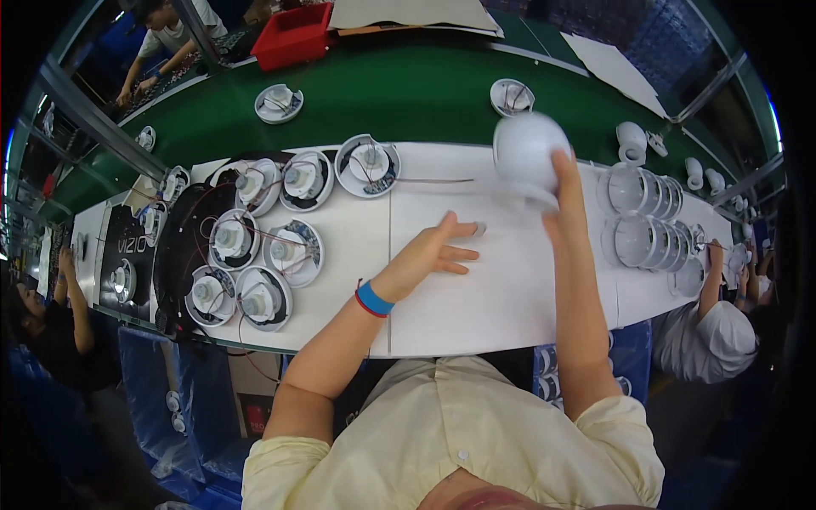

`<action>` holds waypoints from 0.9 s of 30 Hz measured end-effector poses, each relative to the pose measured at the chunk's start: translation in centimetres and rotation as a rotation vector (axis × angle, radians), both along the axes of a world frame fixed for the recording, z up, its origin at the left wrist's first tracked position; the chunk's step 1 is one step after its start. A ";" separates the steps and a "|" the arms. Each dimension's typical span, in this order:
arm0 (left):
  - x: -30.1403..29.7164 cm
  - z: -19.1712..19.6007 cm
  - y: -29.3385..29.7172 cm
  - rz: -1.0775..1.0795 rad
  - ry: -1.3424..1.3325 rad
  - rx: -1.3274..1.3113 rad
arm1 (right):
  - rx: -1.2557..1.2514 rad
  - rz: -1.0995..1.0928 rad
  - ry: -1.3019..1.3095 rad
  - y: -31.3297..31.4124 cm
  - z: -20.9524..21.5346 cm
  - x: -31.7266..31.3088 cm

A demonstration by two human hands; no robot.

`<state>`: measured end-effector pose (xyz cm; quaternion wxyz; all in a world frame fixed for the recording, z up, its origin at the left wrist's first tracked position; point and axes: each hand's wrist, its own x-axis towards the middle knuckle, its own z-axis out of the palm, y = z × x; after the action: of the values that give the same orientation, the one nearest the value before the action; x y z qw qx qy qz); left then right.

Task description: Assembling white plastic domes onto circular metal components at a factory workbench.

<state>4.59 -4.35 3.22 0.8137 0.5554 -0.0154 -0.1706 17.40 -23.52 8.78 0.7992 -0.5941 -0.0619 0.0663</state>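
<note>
My right hand (pixel 568 191) grips a white rounded plastic housing (pixel 529 149) by its right side. The housing is held up over the far part of the white table and is slightly blurred. Over the middle of the table, my left hand (pixel 442 251) has its fingers stretched apart and holds nothing. Beyond it to the left sits an open white shell (pixel 368 167) with a round white part and a circuit board inside; its thin wires trail rightward across the table. Several similar wired shells (pixel 291 252) stand in a group farther left.
Rows of nested white housings (pixel 643 241) lie on the table's right side. Behind the table runs a green conveyor (pixel 399 93) carrying shells and housings, with a red bin (pixel 291 38) beyond it. Co-workers sit at both sides and across the conveyor.
</note>
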 end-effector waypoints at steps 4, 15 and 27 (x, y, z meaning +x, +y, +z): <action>0.5 -3.6 -0.5 0.011 -0.076 0.377 | -0.325 0.010 -0.093 6.4 -0.9 14.1; -3.5 -3.6 5.0 0.915 0.089 -0.182 | -1.380 -0.550 -0.902 15.6 -2.9 16.6; -1.5 -4.6 4.3 0.831 0.065 -0.080 | -0.542 0.767 -0.142 13.1 -10.3 6.2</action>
<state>3.04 -0.06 -1.42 0.8343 0.4767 0.2290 0.1555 23.58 -10.42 -1.53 0.5270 -0.7187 -0.3117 0.3295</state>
